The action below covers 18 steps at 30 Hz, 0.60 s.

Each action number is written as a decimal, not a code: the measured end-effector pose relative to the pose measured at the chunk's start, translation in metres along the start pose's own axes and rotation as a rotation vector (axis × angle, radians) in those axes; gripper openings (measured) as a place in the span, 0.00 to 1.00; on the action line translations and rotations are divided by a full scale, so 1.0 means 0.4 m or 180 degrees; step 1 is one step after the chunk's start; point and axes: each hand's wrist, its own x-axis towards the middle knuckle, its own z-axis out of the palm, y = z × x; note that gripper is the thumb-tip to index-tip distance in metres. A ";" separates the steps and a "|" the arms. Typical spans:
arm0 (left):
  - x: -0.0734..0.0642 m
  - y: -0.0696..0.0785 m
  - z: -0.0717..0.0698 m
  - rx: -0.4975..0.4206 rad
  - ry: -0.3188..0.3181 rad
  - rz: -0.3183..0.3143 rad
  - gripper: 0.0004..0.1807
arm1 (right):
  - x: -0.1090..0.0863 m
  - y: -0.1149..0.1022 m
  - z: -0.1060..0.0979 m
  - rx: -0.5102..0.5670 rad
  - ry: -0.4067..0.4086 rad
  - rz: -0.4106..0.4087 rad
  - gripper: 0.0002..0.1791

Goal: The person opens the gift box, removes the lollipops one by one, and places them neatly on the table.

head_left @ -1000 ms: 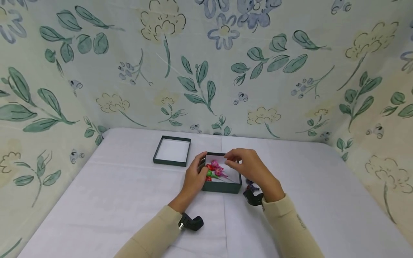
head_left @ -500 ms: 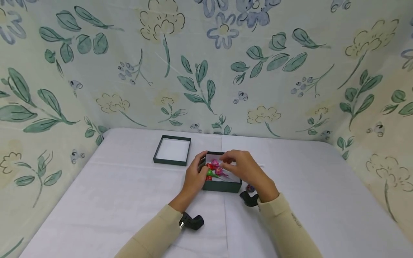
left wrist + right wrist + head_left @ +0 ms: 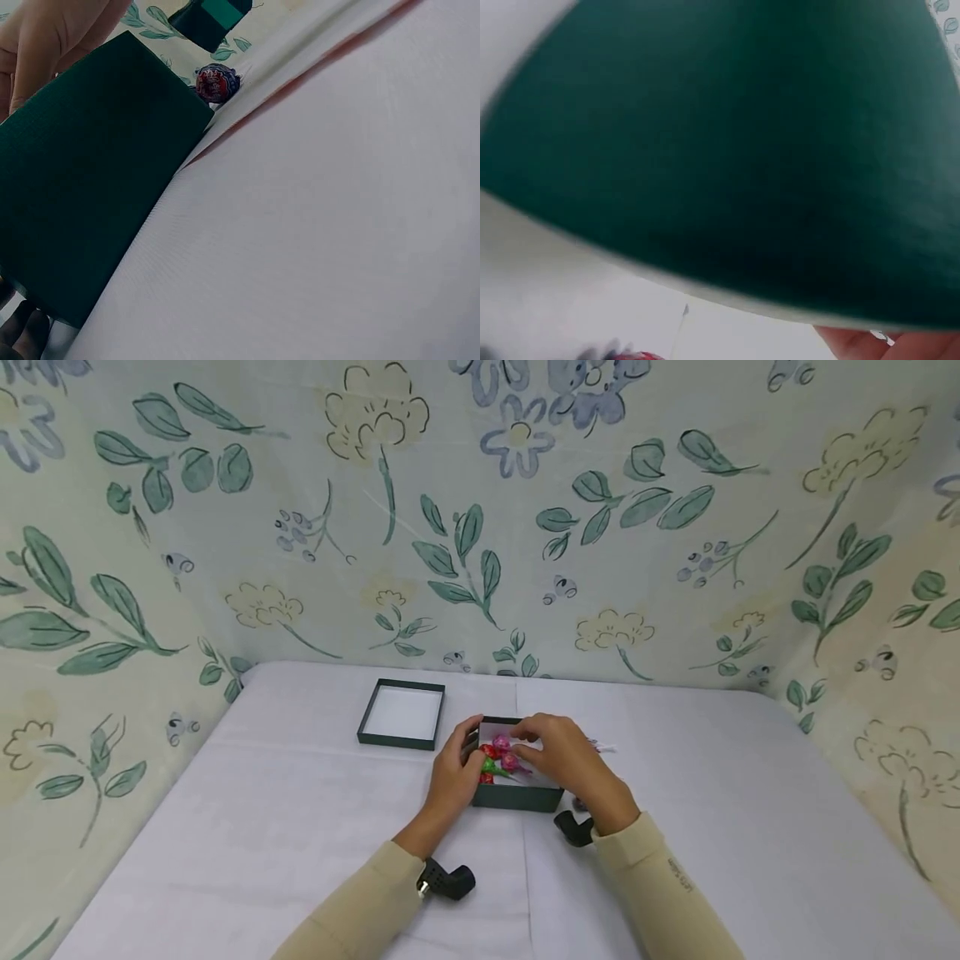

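Note:
A dark green box (image 3: 517, 798) with a white inside stands on the table. Several lollipops in shiny wrappers lie within it: a pink lollipop (image 3: 501, 742) toward the back, red ones, and a green lollipop (image 3: 489, 766) near the left wall. My left hand (image 3: 452, 772) grips the box's left side, thumb over the rim. Reaching in from the right, my right hand (image 3: 564, 756) has its bent fingertips and thumb right beside the pink lollipop. I cannot tell whether they pinch it. Only the box's green outer wall (image 3: 765, 165) fills most of the right wrist view.
Left of the box and farther back, its shallow lid (image 3: 405, 714) lies with the white inside up. A dark patterned lollipop (image 3: 217, 82) rests beside the box's right end. White sticks (image 3: 603, 747) show beyond my right hand. Patterned cloth (image 3: 480, 527) hangs behind the table.
My right hand has moved a little left and lower, from above the box's right part to the pink lollipop. White sticks beyond it have come into sight. The left hand stays on the box.

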 end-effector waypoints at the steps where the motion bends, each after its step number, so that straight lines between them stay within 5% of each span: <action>1: 0.000 -0.001 0.000 -0.0012 -0.0002 0.0005 0.26 | 0.001 0.001 0.003 0.0006 -0.0002 0.0013 0.13; 10: 0.001 -0.001 -0.005 -0.0035 -0.0031 0.0015 0.26 | 0.019 -0.004 0.046 0.0042 -0.0067 0.0181 0.13; 18: 0.002 -0.005 -0.003 -0.0036 -0.0016 0.0009 0.27 | 0.022 -0.011 0.075 -0.0288 0.0068 0.0167 0.12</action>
